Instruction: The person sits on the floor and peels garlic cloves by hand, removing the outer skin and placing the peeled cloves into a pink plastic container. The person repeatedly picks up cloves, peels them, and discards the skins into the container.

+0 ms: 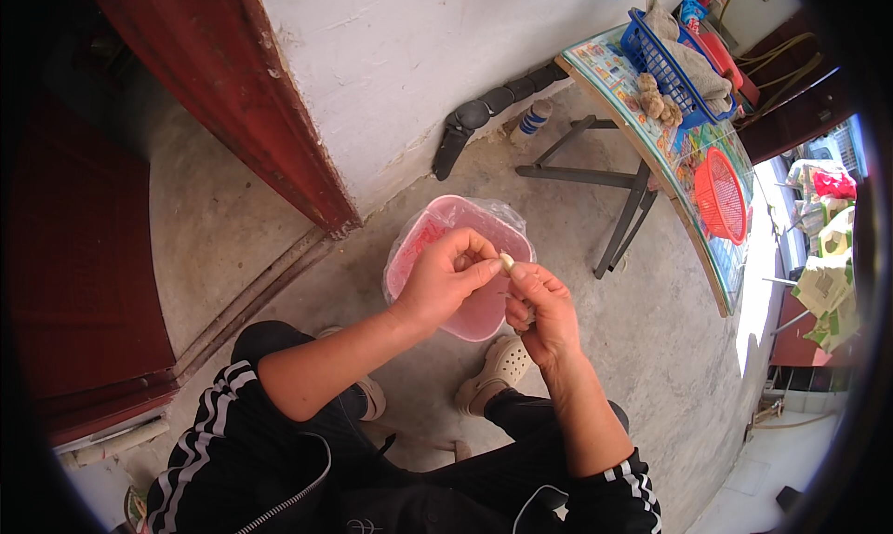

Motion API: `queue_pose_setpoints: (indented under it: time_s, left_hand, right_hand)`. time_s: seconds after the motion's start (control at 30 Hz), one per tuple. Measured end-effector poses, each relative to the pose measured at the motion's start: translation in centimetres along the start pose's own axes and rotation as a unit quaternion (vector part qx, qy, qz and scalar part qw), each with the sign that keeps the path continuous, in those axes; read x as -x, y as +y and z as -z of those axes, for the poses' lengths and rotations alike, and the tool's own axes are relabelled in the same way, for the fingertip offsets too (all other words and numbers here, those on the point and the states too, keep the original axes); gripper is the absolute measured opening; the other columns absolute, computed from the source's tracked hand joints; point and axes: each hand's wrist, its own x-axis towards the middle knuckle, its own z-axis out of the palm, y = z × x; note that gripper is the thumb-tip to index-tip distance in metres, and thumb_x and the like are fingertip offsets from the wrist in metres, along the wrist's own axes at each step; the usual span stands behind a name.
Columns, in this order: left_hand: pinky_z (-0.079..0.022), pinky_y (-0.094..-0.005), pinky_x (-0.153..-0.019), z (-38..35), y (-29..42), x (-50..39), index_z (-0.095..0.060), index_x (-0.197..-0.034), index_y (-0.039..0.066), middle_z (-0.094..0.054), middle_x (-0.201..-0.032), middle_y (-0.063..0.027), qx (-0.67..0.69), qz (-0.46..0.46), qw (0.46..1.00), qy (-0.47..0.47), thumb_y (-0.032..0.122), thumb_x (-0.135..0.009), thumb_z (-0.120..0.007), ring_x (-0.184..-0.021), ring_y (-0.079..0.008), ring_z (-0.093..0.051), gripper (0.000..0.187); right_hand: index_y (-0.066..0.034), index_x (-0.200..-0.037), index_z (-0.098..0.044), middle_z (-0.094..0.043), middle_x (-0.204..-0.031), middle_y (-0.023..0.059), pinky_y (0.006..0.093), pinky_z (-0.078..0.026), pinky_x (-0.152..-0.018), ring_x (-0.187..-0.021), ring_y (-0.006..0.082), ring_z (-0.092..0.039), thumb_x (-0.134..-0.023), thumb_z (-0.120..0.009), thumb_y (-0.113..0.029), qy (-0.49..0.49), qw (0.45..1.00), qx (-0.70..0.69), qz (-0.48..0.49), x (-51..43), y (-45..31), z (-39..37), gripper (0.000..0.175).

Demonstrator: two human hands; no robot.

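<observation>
A pale garlic clove [506, 261] is pinched between the fingertips of my left hand [446, 276] and my right hand [548, 307]. The curled lower fingers of my right hand also close around something whitish, perhaps the rest of a garlic bulb, mostly hidden by those fingers. Both hands are above a pink plastic bin [481, 318] that stands on the floor between my feet. A clear plastic bag [513, 213] lines the bin and folds out over its rim. My left forearm and hand cover part of the bin's inside.
On the right, a folding table [649, 136] bears a blue plastic basket [659, 63] with cloth, several garlic bulbs [652, 101] and a red plastic colander [718, 195]. A black pipe [474, 115] and a bottle [534, 119] are by the wall. A red door frame [279, 115] rises at left.
</observation>
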Motion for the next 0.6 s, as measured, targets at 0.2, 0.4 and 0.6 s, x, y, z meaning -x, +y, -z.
queue_pose_setpoints:
  time_s: [0.2, 0.4, 0.6]
  left_hand:
    - [-0.032, -0.0180, -0.049, 0.0, 1.1, 0.0, -0.055, -0.091, 0.005, -0.050, -0.077, 0.0039, 0.095, 0.081, 0.992, -0.007, 0.015, -0.092, -0.057, -0.060, -0.0007, -0.040, 0.010]
    - [-0.030, -0.0182, -0.048, 0.4, 1.5, -0.1, -0.054, -0.092, 0.007, -0.051, -0.077, 0.0036, 0.123, 0.125, 0.984, -0.001, 0.017, -0.094, -0.054, -0.056, -0.0024, -0.039, 0.011]
    - [-0.028, -0.0186, -0.046, 0.3, 1.5, -0.1, -0.053, -0.089, 0.005, -0.048, -0.072, 0.0027, 0.087, 0.110, 0.990, 0.011, 0.015, -0.093, -0.055, -0.055, -0.0021, -0.037, 0.011]
  right_hand:
    - [-0.0038, -0.092, -0.065, -0.052, -0.066, -0.0033, 0.0219, -0.028, -0.043, -0.049, 0.0059, -0.041, -0.085, -0.066, -0.017, 0.004, 1.000, -0.010, 0.019, 0.0, -0.4, 0.4, 0.014]
    - [-0.0039, -0.088, -0.066, -0.052, -0.064, -0.0030, 0.0211, -0.026, -0.043, -0.048, 0.0054, -0.040, -0.085, -0.067, -0.017, 0.000, 1.000, 0.016, 0.014, 0.0, -0.1, 0.0, 0.014]
    - [-0.0032, -0.089, -0.065, -0.049, -0.060, -0.0036, 0.0207, -0.023, -0.042, -0.046, 0.0049, -0.037, -0.085, -0.067, -0.019, 0.014, 0.996, 0.087, 0.025, 0.1, -0.2, 0.0, 0.016]
